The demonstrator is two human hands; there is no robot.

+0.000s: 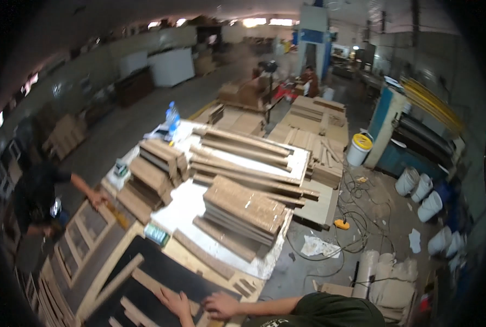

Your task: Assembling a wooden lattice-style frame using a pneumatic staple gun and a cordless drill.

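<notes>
A wooden strip (147, 282) lies slantwise on a black panel (199, 283) at the near edge of the table. My left hand (176, 305) rests across this strip, fingers stretched out and thumb apart. Just to its right, my right hand (221, 305) lies over the panel near the strip's near end, fingers spread and slightly bent. Neither hand visibly grips anything. Another wooden strip (120, 278) and a shorter strip (136, 314) lie on the panel to the left. A curved wooden piece (202, 254) sits along the panel's far side.
Beyond the panel stand a stack of boards (245, 204) and a smaller stack (150, 177). A green-and-white box (156, 234) is at the panel's far corner. On the left, a co-worker (38, 199) handles a wooden frame (79, 240). Cables (357, 223) and buckets (406, 181) are on the floor at right.
</notes>
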